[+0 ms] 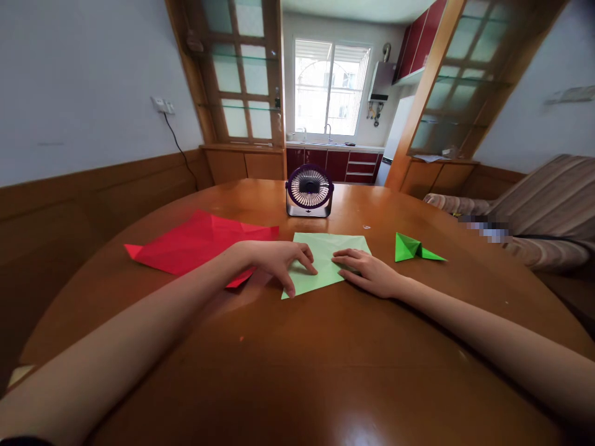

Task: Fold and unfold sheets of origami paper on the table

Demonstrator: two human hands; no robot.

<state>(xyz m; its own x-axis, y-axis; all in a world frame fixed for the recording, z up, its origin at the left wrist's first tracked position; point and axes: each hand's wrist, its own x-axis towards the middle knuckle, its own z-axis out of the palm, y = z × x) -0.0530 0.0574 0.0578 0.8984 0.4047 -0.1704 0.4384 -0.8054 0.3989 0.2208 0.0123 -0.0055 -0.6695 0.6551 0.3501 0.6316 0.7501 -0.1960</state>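
A light green sheet of paper (pixel 316 282) lies on the wooden table in front of me, its top edge and left corner showing. My left hand (pixel 283 257) arches over its left part, thumb and fingers apart, with the fingertips down on the paper near the lower left corner. Across the right part, my right hand (pixel 365 271) rests flat with its fingers stretched out to the left. Left of the green sheet is a larger creased red paper (pixel 199 238), partly hidden behind my left forearm. A folded bright green paper piece (pixel 411 246) stands to the right of my right hand.
A small round fan (pixel 309 188) on a stand faces me beyond the papers. The round wooden table (pixel 297 371) reaches toward me. A striped sofa (pixel 548 204) is on the right, and a cord (pixel 179 145) hangs from a wall socket on the left.
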